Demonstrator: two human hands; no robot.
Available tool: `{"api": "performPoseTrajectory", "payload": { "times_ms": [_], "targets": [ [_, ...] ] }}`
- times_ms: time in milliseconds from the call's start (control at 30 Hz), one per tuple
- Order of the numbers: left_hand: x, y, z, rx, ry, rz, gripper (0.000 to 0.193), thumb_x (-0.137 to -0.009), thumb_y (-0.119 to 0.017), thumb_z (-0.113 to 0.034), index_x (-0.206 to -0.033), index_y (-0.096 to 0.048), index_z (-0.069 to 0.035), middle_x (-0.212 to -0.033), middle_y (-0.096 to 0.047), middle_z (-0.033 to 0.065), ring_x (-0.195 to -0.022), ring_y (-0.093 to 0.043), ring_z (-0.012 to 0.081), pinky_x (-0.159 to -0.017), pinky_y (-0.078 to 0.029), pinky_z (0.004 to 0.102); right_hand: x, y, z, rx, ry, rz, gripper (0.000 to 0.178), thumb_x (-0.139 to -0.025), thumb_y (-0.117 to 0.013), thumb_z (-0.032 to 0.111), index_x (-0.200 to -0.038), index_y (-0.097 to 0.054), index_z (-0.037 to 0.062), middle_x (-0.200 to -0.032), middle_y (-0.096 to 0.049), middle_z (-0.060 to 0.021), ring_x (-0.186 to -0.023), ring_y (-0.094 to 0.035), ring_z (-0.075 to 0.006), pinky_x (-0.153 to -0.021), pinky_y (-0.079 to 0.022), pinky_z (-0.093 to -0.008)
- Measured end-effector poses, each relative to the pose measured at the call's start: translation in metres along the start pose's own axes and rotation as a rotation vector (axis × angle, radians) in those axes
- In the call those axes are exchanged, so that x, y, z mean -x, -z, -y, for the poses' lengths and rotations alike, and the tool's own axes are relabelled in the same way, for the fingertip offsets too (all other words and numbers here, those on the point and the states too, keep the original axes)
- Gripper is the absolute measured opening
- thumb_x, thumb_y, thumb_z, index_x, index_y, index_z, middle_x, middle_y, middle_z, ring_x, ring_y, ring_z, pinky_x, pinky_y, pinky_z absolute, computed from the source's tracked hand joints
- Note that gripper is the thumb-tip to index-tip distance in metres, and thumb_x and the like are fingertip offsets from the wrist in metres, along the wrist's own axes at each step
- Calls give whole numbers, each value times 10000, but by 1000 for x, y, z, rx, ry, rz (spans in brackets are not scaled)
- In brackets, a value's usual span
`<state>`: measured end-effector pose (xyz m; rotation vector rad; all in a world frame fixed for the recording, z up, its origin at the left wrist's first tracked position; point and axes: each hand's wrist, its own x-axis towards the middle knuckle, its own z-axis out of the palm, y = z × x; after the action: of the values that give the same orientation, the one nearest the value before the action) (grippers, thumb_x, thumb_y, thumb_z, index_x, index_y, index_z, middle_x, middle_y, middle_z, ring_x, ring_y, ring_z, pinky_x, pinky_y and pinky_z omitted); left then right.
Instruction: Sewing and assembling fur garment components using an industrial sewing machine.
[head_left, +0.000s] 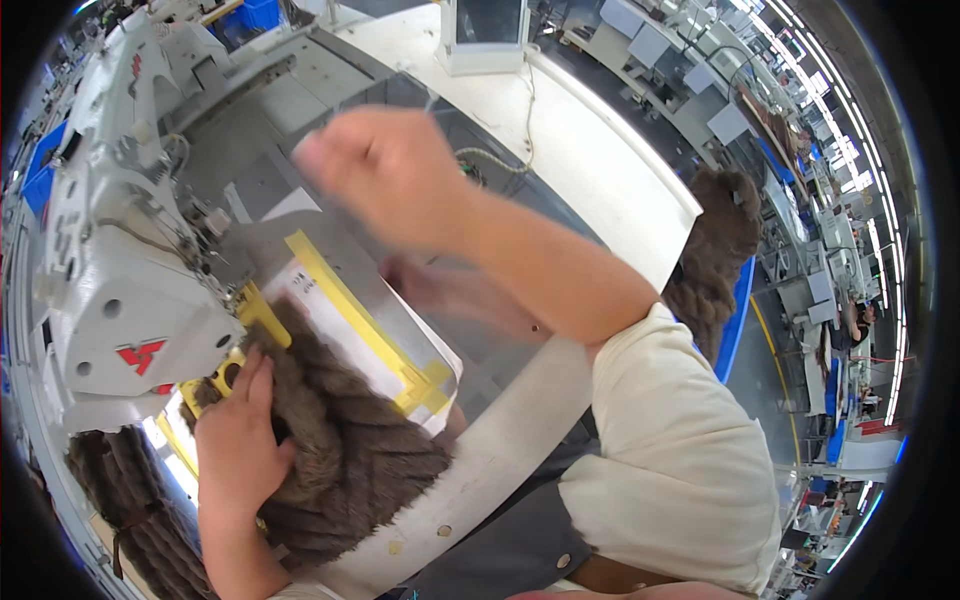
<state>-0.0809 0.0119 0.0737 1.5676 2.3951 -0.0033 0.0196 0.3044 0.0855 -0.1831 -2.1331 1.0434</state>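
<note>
My left hand (pixel 240 440) lies on the near side of a brown fur piece (pixel 355 465), fingers stretched toward a yellow bracket (pixel 262 318) under the white sewing machine head (pixel 150 320). Its thumb is apart from the fingers and rests on the fur. A white sheet edged with yellow tape (pixel 350 320) lies beside and partly beneath the fur. Raised above the grey machine bed, my right hand (pixel 395 175) is blurred, with its fingers curled in; whether anything thin is pinched in them is not visible.
More brown fur (pixel 130 500) hangs at the lower left, and another fur bundle (pixel 715 250) sits by a blue bin at the right. A white table section (pixel 610 180) with a cable and a dark-screened panel (pixel 487 30) stand at the far side. Workbenches fill the background.
</note>
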Motion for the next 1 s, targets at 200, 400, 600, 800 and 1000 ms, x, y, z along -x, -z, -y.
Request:
{"api": "performPoseTrajectory", "payload": {
  "times_ms": [200,400,600,800,1000],
  "targets": [
    [2,8,-4,-82,-70,29,865,-677,-824,-184,-1449,-493,21,-1568,-486,175,-1006,-700,387,-905,-560,445,-64,92,-210,678,-307,-323,313,-817,-672,99,-1116,-663,6,-1424,-579,-236,-1211,-633,-395,-1037,-505,-463],
    [5,-2,5,-1,-172,-106,731,-786,-782,-211,-1430,-526,23,-1504,-553,200,-1076,-676,397,-916,-496,459,-75,140,-234,939,-471,42,331,-877,-601,117,-1190,-648,20,-1631,-344,-262,-1372,-548,-381,-1117,-472,-450],
    [0,-12,4,233,-371,-197,396,-850,-788,-315,-1109,-705,-27,-1231,-691,186,-1019,-676,376,-931,-471,469,-57,131,-235,908,-497,-274,404,-874,-637,152,-1247,-607,0,-1525,-470,-273,-1277,-600,-421,-1063,-512,-490],
    [-10,-26,-8,258,-553,-324,401,-744,-865,-365,-966,-721,-64,-980,-667,87,-998,-632,334,-956,-449,483,-43,146,-243,793,-732,-247,704,-864,-680,226,-1470,-389,16,-1422,-551,-295,-1238,-613,-446,-1039,-521,-498],
    [-17,-52,-7,199,-699,-405,342,-662,-841,-205,-942,-699,-70,-919,-654,76,-958,-644,306,-954,-460,469,-39,160,-256,766,-671,-271,937,-871,-686,270,-1619,-183,10,-1273,-656,-302,-1195,-640,-448,-1036,-517,-500]
  ]
}}
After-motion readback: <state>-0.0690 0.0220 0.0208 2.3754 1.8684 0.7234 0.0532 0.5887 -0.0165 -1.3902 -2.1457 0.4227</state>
